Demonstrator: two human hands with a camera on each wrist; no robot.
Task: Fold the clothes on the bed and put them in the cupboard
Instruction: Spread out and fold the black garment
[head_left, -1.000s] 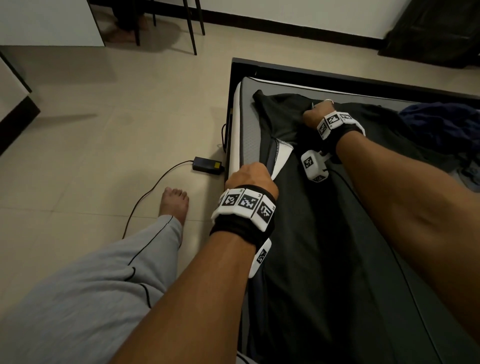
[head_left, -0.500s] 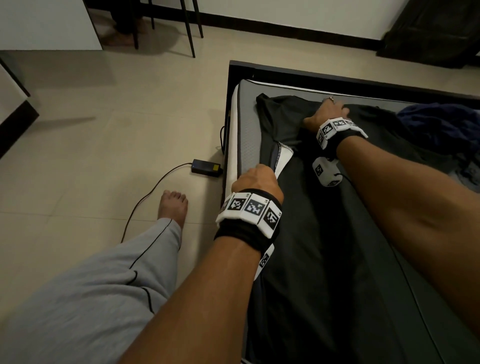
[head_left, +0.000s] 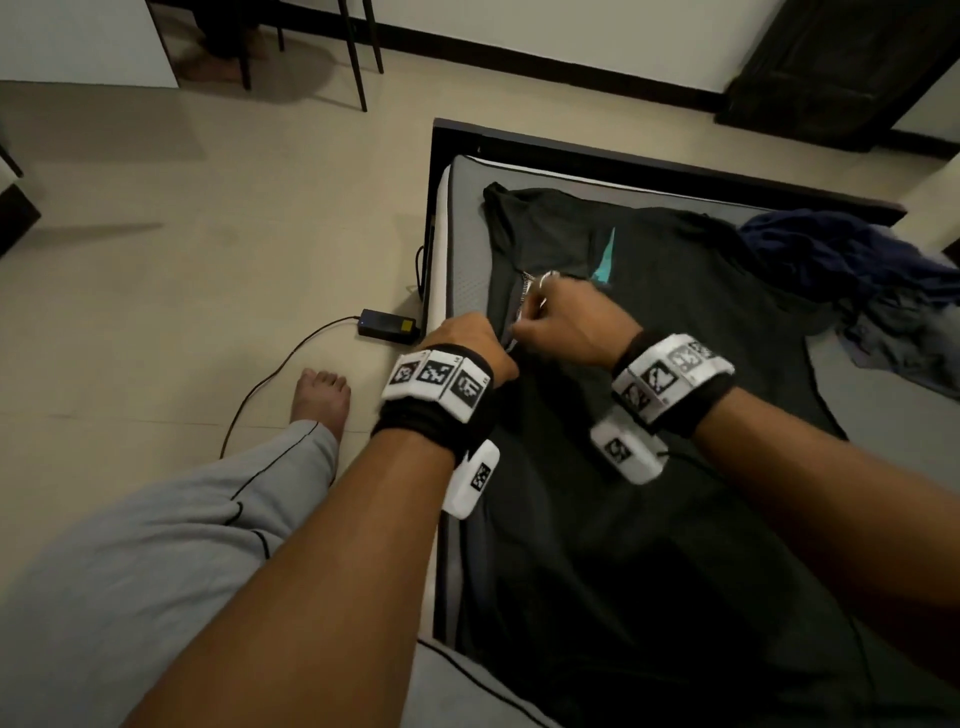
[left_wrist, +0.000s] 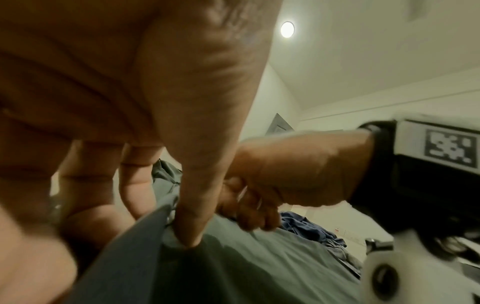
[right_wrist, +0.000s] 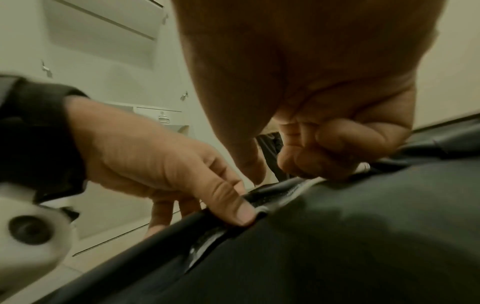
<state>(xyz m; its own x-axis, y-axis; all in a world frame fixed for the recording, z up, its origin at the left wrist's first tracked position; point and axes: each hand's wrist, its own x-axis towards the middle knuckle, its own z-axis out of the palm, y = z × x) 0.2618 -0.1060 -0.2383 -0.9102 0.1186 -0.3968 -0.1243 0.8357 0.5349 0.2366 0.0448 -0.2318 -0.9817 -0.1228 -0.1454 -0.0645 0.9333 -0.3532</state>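
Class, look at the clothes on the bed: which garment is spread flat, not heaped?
The dark shirt with the teal mark, which both hands grip at its edge. The blue clothes beside it lie in a crumpled heap.

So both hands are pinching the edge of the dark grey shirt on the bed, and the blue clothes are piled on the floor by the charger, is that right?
Not quite. The crumpled blue clothes lie on the bed's far right side, not on the floor, as the head view shows. The rest holds: the left hand and right hand both pinch the edge of the dark grey shirt.
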